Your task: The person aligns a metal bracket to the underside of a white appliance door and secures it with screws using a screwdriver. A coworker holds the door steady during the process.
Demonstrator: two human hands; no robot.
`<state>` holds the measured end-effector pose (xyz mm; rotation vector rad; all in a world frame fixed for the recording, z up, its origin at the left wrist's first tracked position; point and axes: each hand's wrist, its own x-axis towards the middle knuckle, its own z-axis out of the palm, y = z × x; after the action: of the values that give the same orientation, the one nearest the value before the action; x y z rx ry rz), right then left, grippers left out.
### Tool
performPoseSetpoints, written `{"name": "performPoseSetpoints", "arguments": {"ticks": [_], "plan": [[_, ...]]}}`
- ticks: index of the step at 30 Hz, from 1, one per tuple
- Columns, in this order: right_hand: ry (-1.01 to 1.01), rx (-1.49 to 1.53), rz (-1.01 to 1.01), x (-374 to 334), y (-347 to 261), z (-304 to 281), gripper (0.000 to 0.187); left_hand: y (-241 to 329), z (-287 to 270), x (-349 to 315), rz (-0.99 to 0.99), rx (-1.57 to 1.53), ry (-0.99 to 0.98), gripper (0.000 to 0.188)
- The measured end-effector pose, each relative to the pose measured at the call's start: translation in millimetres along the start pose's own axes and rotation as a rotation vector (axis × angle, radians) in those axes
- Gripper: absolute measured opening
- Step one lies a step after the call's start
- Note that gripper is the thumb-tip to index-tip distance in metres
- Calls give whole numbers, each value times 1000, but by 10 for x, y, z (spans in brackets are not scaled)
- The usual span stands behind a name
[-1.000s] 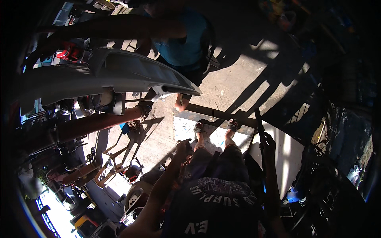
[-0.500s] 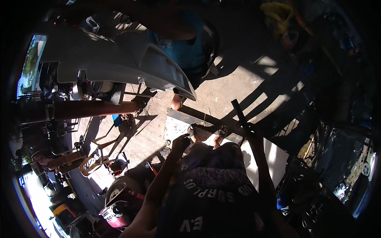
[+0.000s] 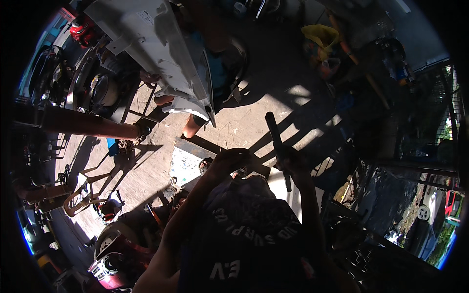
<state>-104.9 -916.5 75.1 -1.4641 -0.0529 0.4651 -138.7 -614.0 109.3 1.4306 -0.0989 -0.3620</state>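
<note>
A straight, dark, flat-looking bar stands up from my right hand, which is closed round its lower part. Its lower end shows below the fist. In deep shadow, my left hand is held in front of my body with the fingers curled in. Whatever it may hold is lost in the dark. The two hands are apart, and the left one does not touch the bar. Below them lies a white, paint-marked board on the floor, near my feet.
Ahead to the left, a person in blue is beside a large pale moulded panel. A rusty pipe juts in from the left. A wooden frame and a pink-red motor-scooter body stand lower left. A yellow cloth lies far right.
My left hand has risen and moved right, closer to the right hand. The bar now stands more upright. The pale panel has tilted, showing its inner side; the whole view has shifted.
</note>
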Motion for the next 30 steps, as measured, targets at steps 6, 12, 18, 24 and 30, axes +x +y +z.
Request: {"name": "performPoseSetpoints", "arguments": {"ticks": [6, 12, 18, 24, 30], "plan": [[-11, 149, -117, -17, -577, 171, 52, 200, 42, 28, 26, -163, -23, 27], [-62, 58, -271, 207, -477, 173, 54, 460, -6, -110, -182, -356, 26, 31], [-209, 321, -169, 340, -1098, 617, 52, 508, -69, -127, -146, -500, 37, 37], [-319, 368, -136, 589, -1259, 685, 56, 477, -110, -52, 6, -492, 75, 32], [-425, 595, -116, 791, -1243, 830, 53, 397, -128, -66, -38, -705, 154, 36]]}}
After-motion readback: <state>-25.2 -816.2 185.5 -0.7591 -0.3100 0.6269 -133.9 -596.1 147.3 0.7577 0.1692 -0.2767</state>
